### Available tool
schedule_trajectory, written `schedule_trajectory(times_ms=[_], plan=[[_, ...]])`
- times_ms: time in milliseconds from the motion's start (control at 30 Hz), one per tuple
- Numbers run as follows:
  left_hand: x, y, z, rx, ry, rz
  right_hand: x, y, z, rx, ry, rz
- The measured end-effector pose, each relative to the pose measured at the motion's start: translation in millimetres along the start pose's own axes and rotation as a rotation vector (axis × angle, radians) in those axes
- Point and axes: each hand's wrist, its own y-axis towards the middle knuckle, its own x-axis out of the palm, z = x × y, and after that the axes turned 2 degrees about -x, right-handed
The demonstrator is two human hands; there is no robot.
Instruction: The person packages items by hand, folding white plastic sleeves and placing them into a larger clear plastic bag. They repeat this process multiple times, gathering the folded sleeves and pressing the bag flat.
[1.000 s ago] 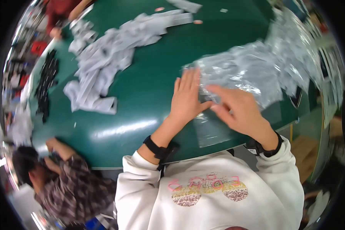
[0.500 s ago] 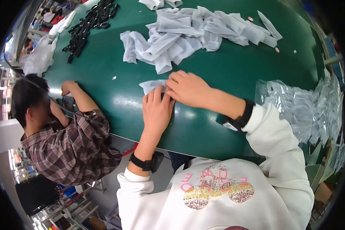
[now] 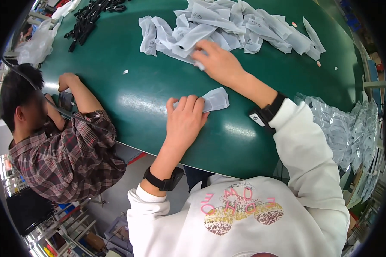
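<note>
My left hand is closed on a small frosted plastic bag, whose end sticks out to the right past the fingers. The hand rests low over the green tabletop, and whatever is inside the bag is hidden. Farther off, my right hand is at the near edge of a pile of similar frosted bags. Its bent fingers close on one of these bags, with a pale, blurred end showing under the fingertips. Its grip is partly covered by the hand.
Black bundled cables lie at the far left of the green table. A person in a plaid shirt sits at the left edge. A large clear bag full of packets stands at right. Small white and orange scraps are scattered about.
My right hand has left the bag beside my left hand and moved up to the pile. The bag in my left hand now points right. The view has shifted slightly.
</note>
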Motion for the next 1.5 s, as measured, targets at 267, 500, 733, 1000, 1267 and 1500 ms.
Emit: schedule_trajectory(times_ms=[267,500,733,1000,1267,1500], plan=[[-20,33,41,-0.106,-0.681,-0.210,-79,-77,14,0.525,0.631,0.068],[-19,40,72,-0.310,-1.532,0.085,-115,-105,10,0.591,0.617,0.165],[12,18,33,-0.457,-1.297,0.262,-138,-96,-23,0.159,-0.098,0.194],[-8,-27,-4,-0.247,-0.154,0.275,-110,-136,-57,0.018,0.375,0.033],[-10,-20,-4,0.052,-0.181,0.095,-93,-132,4,-0.211,0.038,-0.084],[-17,13,-2,-0.241,-0.501,-0.088,-92,-135,-34,-0.092,0.215,-0.322]])
